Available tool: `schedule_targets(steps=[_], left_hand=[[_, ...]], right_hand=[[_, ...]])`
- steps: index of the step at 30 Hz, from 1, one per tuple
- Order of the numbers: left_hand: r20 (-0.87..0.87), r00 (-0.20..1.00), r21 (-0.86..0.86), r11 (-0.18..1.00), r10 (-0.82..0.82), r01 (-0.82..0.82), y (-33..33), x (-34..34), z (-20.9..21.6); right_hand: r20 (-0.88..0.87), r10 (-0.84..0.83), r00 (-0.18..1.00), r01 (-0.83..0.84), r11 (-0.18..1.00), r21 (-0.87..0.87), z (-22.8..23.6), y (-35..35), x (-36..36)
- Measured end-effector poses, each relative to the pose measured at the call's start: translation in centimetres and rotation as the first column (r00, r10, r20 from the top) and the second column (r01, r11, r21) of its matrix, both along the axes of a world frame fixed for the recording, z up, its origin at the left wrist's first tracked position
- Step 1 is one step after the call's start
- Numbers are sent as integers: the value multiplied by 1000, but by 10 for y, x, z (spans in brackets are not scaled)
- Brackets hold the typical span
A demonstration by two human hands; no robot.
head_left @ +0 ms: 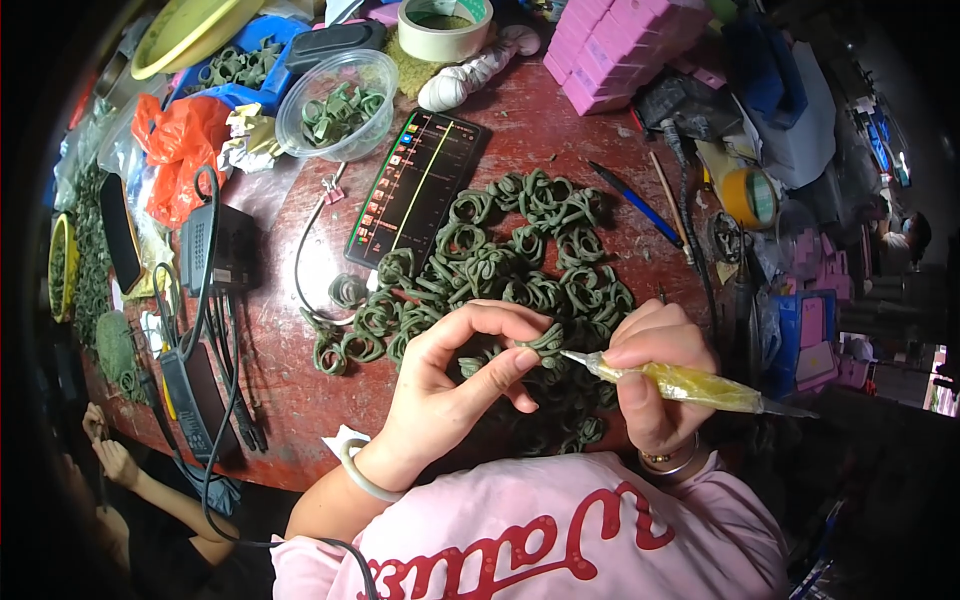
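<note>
My left hand (445, 380) pinches a small dark green ring (547, 342) between thumb and fingertips. My right hand (655, 360) grips a pointed tool (705, 388) like a pen; its handle is wrapped in yellow film or tape. The tool's fine tip meets or nearly meets the ring, and I cannot tell which. Under and beyond both hands spreads a heap of similar green rings (490, 265), which look like wax. Part of the heap is hidden by my hands.
A lit phone (415, 185) lies beyond the heap, beside a clear tub (338, 110) of green pieces. Pink blocks (610, 50) stand at the back, with a blue pen (635, 203) nearer. Black adapters (215, 245) and cables crowd the left. Another person's hands (112, 450) show lower left.
</note>
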State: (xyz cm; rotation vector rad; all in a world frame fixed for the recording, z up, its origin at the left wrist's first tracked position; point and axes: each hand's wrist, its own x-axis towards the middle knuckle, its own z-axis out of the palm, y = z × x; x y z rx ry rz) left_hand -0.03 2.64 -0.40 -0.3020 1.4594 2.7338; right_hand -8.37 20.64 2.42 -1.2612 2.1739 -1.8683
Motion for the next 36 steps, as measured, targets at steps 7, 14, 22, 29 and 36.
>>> schedule_targets(steps=[7,14,22,29,36], left_hand=[[-2,1000,5,1000,-4,4,0,1,0],[-46,999,-76,997,27,-30,2,2,-3],[73,997,182,983,-36,22,-1,3,-2],[83,994,309,950,-75,46,-5,2,-3],[33,991,453,885,-133,103,-9,3,-4]], right_hand=[[-26,-18,1000,19,999,47,0,-4,-1],[-166,18,986,-4,996,85,-2,-12,4],[-148,-62,987,44,991,-123,-5,1,3],[153,-64,986,73,996,-50,-3,1,7],[-57,54,997,-53,998,30,5,-4,1]])
